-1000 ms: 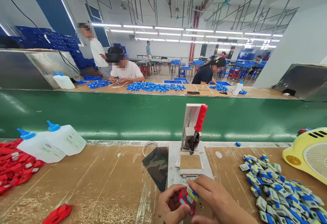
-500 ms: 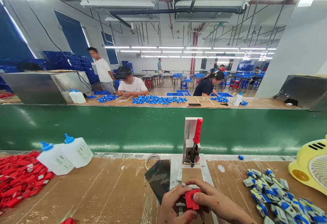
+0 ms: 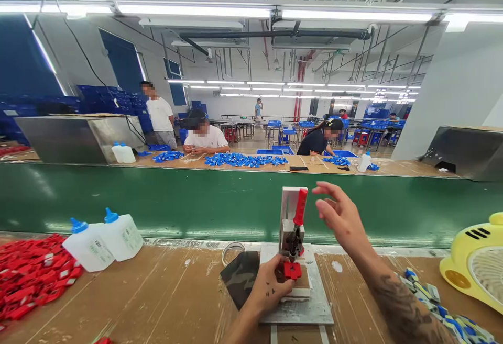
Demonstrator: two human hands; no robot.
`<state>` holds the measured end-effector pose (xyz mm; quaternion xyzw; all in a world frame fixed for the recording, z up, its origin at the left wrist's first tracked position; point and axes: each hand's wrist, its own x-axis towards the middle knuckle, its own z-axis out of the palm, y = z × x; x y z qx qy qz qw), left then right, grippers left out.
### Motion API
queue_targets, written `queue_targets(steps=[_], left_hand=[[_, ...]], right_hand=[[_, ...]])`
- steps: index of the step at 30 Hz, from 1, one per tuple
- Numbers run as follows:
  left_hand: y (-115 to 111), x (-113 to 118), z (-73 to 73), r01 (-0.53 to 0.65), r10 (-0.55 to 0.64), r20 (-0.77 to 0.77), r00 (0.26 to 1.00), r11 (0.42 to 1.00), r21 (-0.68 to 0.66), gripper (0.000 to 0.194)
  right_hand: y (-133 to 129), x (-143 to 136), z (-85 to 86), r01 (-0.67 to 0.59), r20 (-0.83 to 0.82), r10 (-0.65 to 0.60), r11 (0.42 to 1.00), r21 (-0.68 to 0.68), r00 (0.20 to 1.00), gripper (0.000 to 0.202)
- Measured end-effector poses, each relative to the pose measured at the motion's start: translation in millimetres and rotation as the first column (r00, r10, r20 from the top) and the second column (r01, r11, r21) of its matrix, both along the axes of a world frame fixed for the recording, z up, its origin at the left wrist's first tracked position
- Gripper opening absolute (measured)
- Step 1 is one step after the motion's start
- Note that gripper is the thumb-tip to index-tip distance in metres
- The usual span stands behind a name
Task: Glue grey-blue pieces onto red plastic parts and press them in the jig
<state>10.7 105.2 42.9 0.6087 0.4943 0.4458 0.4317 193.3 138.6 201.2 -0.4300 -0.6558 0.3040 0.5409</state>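
Observation:
My left hand (image 3: 271,286) grips a small red plastic part (image 3: 293,270) between thumb and fingers, on the block of a toggle clamp press (image 3: 294,229), below its plunger. The clamp's red handle (image 3: 301,207) points upward. Raised to the right of that handle, my right hand (image 3: 338,213) is empty, its fingers apart and not touching the handle. A metal base plate (image 3: 320,310) lies under the clamp. Beside it are a camouflage-patterned cloth piece (image 3: 240,276) and a roll of tape (image 3: 231,250).
A heap of red parts (image 3: 31,276) and two white bottles (image 3: 123,236) with blue caps stand left. Grey-blue parts (image 3: 451,318) and a yellow fan (image 3: 475,260) are at right. Beyond the green conveyor belt (image 3: 173,197), people sit by blue parts (image 3: 245,160).
My right hand has let go of the red part and risen beside the clamp handle. The left hand has carried the part forward, under the clamp plunger. The view has tilted up slightly.

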Motion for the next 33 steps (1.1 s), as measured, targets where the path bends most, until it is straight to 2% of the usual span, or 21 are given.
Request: queue_targets(steps=[2,3,5,6,8,9,11,13,14,16,20,23,25,28,30,32,33], left_hand=[[2,4,1.0,0.005,-0.005,-0.02,1.0,1.0,-0.003,0.019],[3,6,1.1,0.004,-0.004,-0.027,1.0,1.0,-0.005,0.018],[3,6,-0.2,-0.004,0.004,-0.035,0.999,1.0,-0.003,0.016],[3,6,-1.3,-0.009,0.009,-0.036,0.999,1.0,0.001,0.016],[3,5,-3.8,-0.016,0.016,-0.035,0.999,1.0,0.008,0.017],[3,4,-4.7,-0.018,0.018,-0.035,0.999,1.0,0.011,0.018],[4,4,-5.5,-0.015,0.016,-0.038,0.999,1.0,0.011,0.019],[4,4,-5.3,-0.013,0.013,-0.046,0.999,1.0,0.011,0.021],[4,4,-5.2,-0.013,0.014,-0.05,0.999,1.0,0.013,0.022],[4,4,-6.1,-0.017,0.018,-0.059,0.998,1.0,0.017,0.025],[5,2,-12.3,-0.015,0.016,-0.057,0.998,1.0,0.014,0.03],[4,-1,-15.7,0.003,-0.003,-0.048,0.999,1.0,0.019,0.028],[4,0,-15.1,0.01,-0.008,-0.059,0.998,1.0,0.03,0.028],[2,0,-10.3,0.01,-0.005,-0.104,0.995,0.999,0.049,0.032],[-1,-8,-5.3,-0.007,0.018,-0.143,0.99,0.997,0.078,0.038],[-10,-32,-0.1,-0.057,0.077,-0.175,0.982,0.991,0.118,0.039],[-18,-51,1.9,-0.108,0.136,-0.197,0.971,0.983,0.146,0.037]], right_hand=[[0,-15,21.5,-0.132,0.14,0.129,0.991,0.013,0.982,0.035],[-5,-21,26.1,-0.169,0.188,0.164,0.985,0.011,0.968,0.029],[-24,-29,18.9,-0.193,0.265,0.172,0.98,0.057,0.949,0.016],[-36,-30,6.6,-0.193,0.299,0.155,0.976,0.101,0.942,0.011],[-60,-26,-32.4,-0.258,0.432,0.096,0.907,0.334,0.897,0.011],[-69,-22,-56.3,-0.284,0.452,0.055,0.843,0.456,0.89,0.013],[-80,-14,-104.0,-0.228,0.421,-0.101,0.715,0.661,0.901,0.019],[-83,-8,-141.7,-0.177,0.411,-0.193,0.686,0.706,0.891,0.027],[-82,-6,-154.8,-0.194,0.444,-0.207,0.686,0.701,0.872,0.028],[-77,-8,-170.4,-0.271,0.559,-0.199,0.714,0.645,0.805,0.025],[-63,-19,-175.5,-0.364,0.703,-0.189,0.748,0.556,0.686,0.035],[-56,-24,-167.5,-0.446,0.808,-0.098,0.792,0.417,0.581,0.036],[-55,-23,-158.5,-0.49,0.841,-0.054,0.792,0.364,0.538,0.038],[-57,-10,-146.9,-0.548,0.854,-0.03,0.756,0.359,0.519,0.036],[-60,6,-148.2,-0.574,0.851,0.002,0.739,0.353,0.525,0.029],[-65,28,-160.9,-0.549,0.805,0.068,0.765,0.337,0.589,0.03],[-68,38,-171.1,-0.503,0.754,0.115,0.808,0.308,0.647,0.034]])
